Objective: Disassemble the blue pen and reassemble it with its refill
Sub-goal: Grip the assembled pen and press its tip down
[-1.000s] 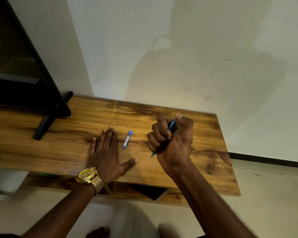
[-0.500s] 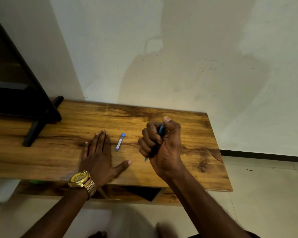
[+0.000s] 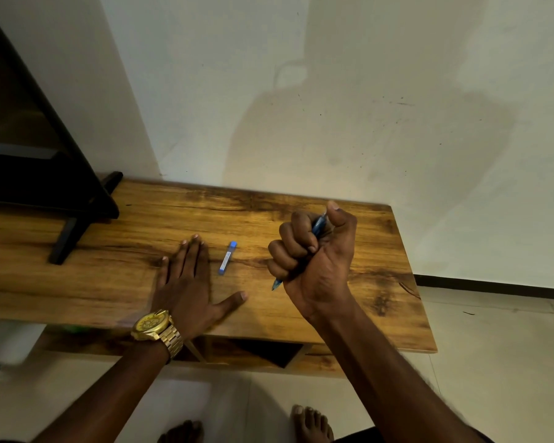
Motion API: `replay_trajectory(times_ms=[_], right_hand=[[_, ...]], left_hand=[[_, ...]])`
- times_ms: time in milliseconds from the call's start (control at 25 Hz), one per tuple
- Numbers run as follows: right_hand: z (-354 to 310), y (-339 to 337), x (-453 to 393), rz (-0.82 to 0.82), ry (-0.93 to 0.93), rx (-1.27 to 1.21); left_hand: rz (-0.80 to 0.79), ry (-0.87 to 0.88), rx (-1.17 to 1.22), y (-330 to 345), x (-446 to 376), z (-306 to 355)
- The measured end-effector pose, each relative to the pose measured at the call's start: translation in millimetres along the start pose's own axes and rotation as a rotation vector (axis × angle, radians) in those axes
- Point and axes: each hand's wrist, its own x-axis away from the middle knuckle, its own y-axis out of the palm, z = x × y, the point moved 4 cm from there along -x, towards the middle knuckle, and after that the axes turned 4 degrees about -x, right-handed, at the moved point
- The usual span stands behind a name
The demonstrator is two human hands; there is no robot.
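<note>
Left hand lies flat on the wooden desk, fingers spread, gripping nothing, gold watch on the wrist. Just right of it, between both hands, a small blue-capped refill tube sits on the desk. Right hand is a closed fist around the blue pen, tip poking out below the grip, thumb on top.

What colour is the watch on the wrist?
The metal-band wristwatch is gold, seen in the head view.
</note>
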Motion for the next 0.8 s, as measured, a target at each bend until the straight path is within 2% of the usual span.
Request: replay_trajectory(times_ms=[680,800], right_hand=[[-1,-9,-3,0.083,0.046,-0.06],[0,-12,-3,0.145,0.077,-0.07]], left_hand=[[0.003,-0.011,0.004,-5,1,2],[0.011,-0.008,0.005,-4,1,2]])
